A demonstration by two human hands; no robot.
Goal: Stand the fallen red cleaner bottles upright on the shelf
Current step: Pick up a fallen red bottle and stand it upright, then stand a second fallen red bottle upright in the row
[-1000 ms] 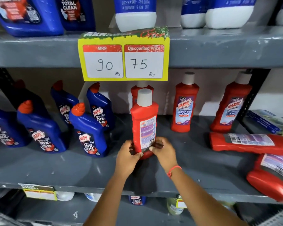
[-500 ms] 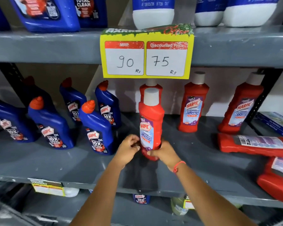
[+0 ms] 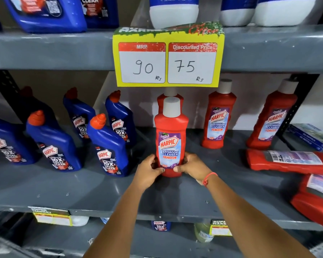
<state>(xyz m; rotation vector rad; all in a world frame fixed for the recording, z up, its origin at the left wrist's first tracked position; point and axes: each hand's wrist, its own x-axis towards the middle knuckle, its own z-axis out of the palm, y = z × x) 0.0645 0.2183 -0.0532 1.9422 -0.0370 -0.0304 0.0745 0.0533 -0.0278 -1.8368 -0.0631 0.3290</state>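
Observation:
A red cleaner bottle with a white cap stands upright at the middle of the grey shelf, its front label facing me. My left hand and my right hand grip its base from either side. Another red bottle stands right behind it, mostly hidden. Two more upright red bottles stand to the right. At the right edge two red bottles lie on their sides: one further back, one nearer the front edge.
Several blue toilet-cleaner bottles stand on the left half of the shelf. A yellow price tag hangs from the shelf above. A dark upright post rises at the right, with flat boxes beyond it.
The held bottle has been turned around its upright axis, from back label to front label facing me. Both hands stayed on its base.

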